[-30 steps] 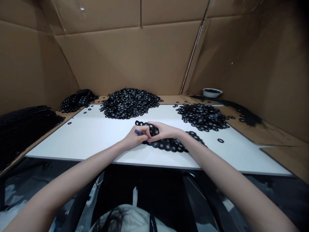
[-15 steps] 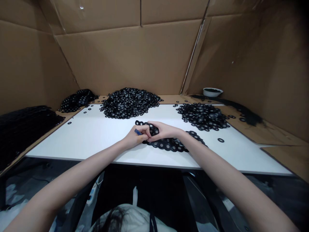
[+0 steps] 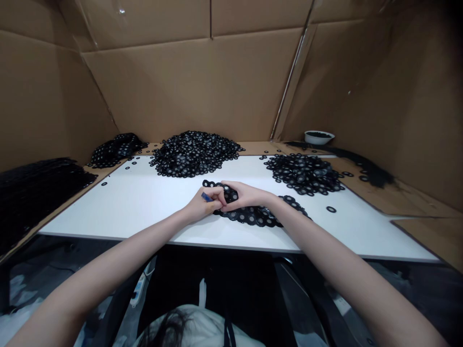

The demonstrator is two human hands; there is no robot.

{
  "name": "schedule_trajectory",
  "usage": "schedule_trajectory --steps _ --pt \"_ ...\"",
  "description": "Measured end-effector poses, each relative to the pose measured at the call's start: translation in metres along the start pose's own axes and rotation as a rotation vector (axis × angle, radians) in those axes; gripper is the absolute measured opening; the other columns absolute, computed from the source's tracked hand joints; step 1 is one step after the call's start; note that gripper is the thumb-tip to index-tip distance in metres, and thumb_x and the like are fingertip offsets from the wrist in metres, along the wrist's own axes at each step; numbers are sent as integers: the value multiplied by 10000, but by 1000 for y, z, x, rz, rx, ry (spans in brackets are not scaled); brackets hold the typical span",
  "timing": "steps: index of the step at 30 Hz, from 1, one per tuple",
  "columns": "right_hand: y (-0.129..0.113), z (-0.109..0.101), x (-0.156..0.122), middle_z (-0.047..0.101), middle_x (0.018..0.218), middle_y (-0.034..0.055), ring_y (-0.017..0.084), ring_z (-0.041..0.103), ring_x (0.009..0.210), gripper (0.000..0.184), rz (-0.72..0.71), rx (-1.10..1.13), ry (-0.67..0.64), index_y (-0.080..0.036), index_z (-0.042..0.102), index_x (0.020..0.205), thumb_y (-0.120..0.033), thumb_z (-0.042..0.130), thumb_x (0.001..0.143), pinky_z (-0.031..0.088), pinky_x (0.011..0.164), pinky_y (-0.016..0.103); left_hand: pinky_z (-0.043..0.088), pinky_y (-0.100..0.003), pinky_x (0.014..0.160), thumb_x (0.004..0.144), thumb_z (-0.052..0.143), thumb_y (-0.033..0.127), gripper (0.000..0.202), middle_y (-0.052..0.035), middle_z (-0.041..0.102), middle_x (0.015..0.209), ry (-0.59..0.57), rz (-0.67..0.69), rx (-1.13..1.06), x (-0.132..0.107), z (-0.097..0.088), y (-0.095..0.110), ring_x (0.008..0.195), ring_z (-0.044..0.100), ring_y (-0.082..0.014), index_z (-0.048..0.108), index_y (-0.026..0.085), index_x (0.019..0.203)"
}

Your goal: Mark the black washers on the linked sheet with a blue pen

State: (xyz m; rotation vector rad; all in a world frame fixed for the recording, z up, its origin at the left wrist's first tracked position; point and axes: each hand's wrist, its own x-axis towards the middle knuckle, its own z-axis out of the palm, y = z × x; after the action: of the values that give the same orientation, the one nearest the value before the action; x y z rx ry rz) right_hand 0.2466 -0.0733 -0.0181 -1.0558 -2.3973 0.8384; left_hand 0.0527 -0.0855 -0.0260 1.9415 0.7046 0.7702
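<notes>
My left hand [image 3: 203,205] and my right hand [image 3: 243,195] meet at the middle of the white table [image 3: 144,202], fingertips pinched together. The left hand grips a small blue tool [image 3: 207,197]. The right hand pinches the edge of a black sheet of joined rings [image 3: 253,214] that lies under both hands and runs to the right beneath my right wrist. What sits exactly between the fingertips is hidden.
A big heap of loose black rings [image 3: 193,153] lies at the back centre, a flatter heap [image 3: 304,173] at the back right, a small pile [image 3: 115,149] at the back left. Stacked black sheets [image 3: 32,185] fill the left side. A white bowl [image 3: 318,138] stands far right. Cardboard walls enclose the table.
</notes>
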Motion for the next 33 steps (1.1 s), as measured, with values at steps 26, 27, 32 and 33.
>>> schedule_trajectory --steps 26,27,32,33 --pt "-3 -1 1 592 1075 58 252 565 956 542 -17 15 -4 -179 531 1081 -460 708 652 455 830 341 304 -190 503 661 523 124 75 29 499 566 3 -10 -7 1 0 -3 507 420 -69 597 113 666" --pt "-2 0 1 585 1112 64 260 559 989 571 -11 16 2 -180 525 1110 -460 712 648 450 853 348 304 -190 504 660 523 124 76 29 500 566 4 -11 -7 1 0 -3 508 420 -70 598 114 664" --pt "0 0 0 560 1210 80 286 537 1090 690 15 3 4 -184 487 1221 -478 718 642 435 921 378 304 -192 505 659 526 119 73 29 502 566 2 2 -16 0 1 -1 511 418 -70 599 114 659" --pt "1 0 0 549 1236 83 289 530 1108 719 19 1 5 -184 474 1244 -483 720 639 430 935 383 303 -192 505 659 526 116 72 30 501 564 2 2 -19 0 1 -1 510 417 -69 598 114 656"
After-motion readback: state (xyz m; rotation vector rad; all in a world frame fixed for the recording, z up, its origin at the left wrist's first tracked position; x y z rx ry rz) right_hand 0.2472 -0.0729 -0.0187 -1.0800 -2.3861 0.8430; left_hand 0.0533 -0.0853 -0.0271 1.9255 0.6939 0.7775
